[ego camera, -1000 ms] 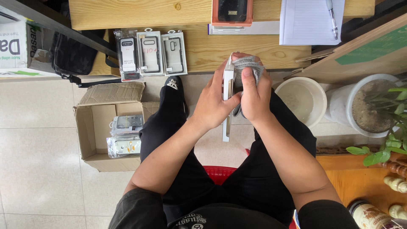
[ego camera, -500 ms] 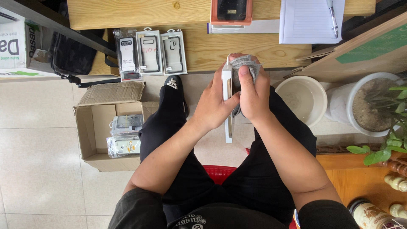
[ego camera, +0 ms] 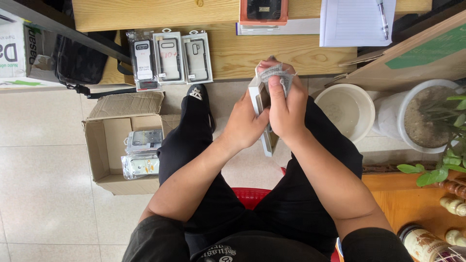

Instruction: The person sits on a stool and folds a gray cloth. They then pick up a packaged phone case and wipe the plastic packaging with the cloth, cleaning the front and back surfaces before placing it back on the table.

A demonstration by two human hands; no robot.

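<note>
Just in front of the wooden table's [ego camera: 310, 58] near edge, above the person's lap, the left hand [ego camera: 245, 123] grips a slim boxed phone case [ego camera: 259, 104] standing on edge. The right hand [ego camera: 286, 109] is closed on a grey cloth [ego camera: 276, 73] pressed against the box's top end. On that table lie three packaged phone cases [ego camera: 170, 57], and an open cardboard box [ego camera: 124, 140] with more packages sits on the floor below its left part.
</note>
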